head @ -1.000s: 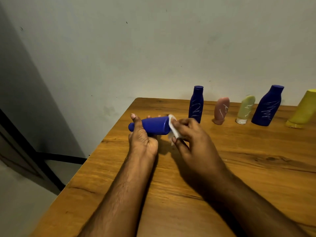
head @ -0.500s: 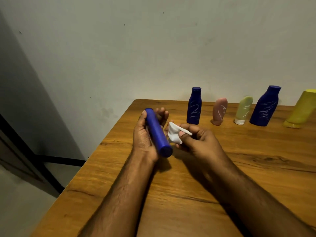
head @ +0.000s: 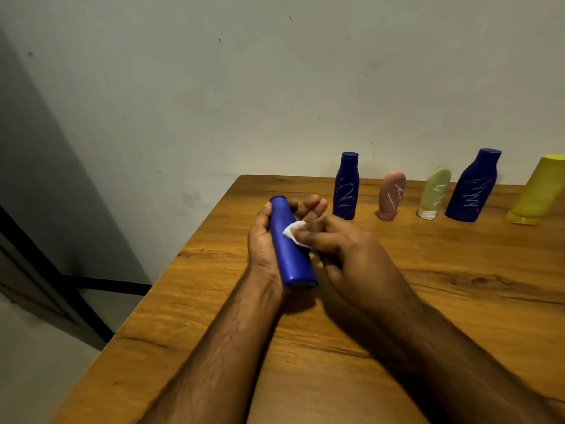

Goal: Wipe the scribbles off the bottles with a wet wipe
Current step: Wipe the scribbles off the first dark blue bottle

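Observation:
My left hand (head: 264,240) grips a blue bottle (head: 292,255) lying lengthwise above the wooden table (head: 397,301), its cap pointing away and its base toward me. My right hand (head: 345,249) pinches a small white wet wipe (head: 296,234) and presses it against the bottle's upper side. No scribble shows on the visible face of this bottle. Behind, near the wall, stand a scribbled blue bottle (head: 347,186), a pink tube (head: 391,195), a pale green tube (head: 434,194) and a larger scribbled blue bottle (head: 474,186).
A yellow bottle (head: 538,191) leans at the right edge of the row. The table's left edge runs diagonally beside my left arm, with floor and a dark door frame (head: 61,286) below. The wall stands close behind the bottles.
My right hand has brought the wipe from beside the bottle onto its side. The bottle has turned from lying crosswise to pointing away from me, still in my left hand.

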